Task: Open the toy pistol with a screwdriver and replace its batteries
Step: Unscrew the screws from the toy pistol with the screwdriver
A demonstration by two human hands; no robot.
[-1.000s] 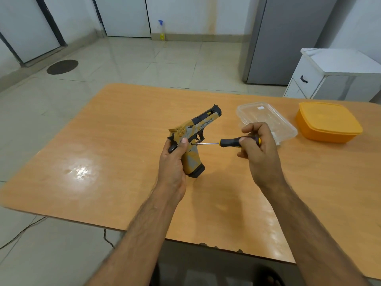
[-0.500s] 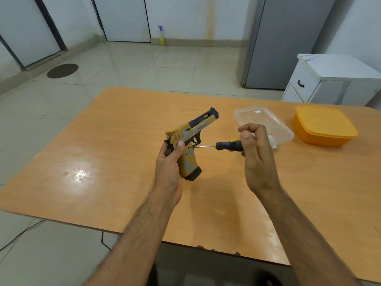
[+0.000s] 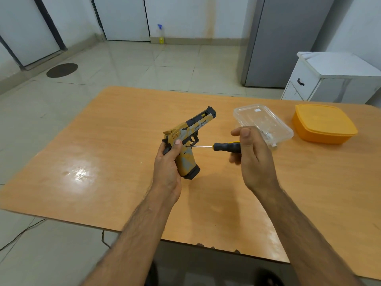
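Upright, the toy pistol (image 3: 186, 141) sits gripped in the left hand (image 3: 168, 162); the right hand (image 3: 252, 155) grips the screwdriver (image 3: 218, 145).

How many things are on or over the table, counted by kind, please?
Toy pistol: 1
Screwdriver: 1
Plastic containers: 2, one clear, one orange
Hands: 2, left hand gripping the pistol, right hand on the screwdriver handle
Total: 6
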